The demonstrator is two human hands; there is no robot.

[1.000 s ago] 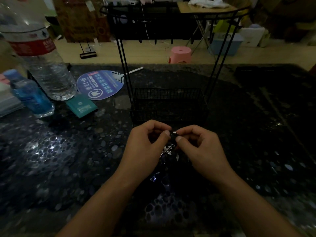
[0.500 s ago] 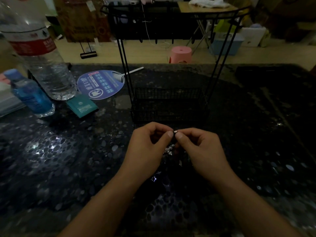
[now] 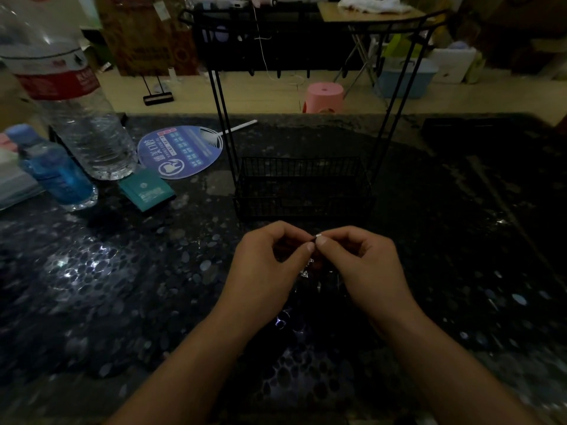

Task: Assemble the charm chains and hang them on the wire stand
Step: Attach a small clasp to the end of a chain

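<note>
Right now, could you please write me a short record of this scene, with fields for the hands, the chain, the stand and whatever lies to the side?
left hand: pinches the charm chain at its top end
right hand: pinches the same end, fingertips meeting the left's
charm chain: hangs between the hands, dim, details unclear
wire stand: upright behind the hands, no chain visible on it
table: dark, speckled
left side: big water bottle, small blue bottle, round fan, teal packet
</note>
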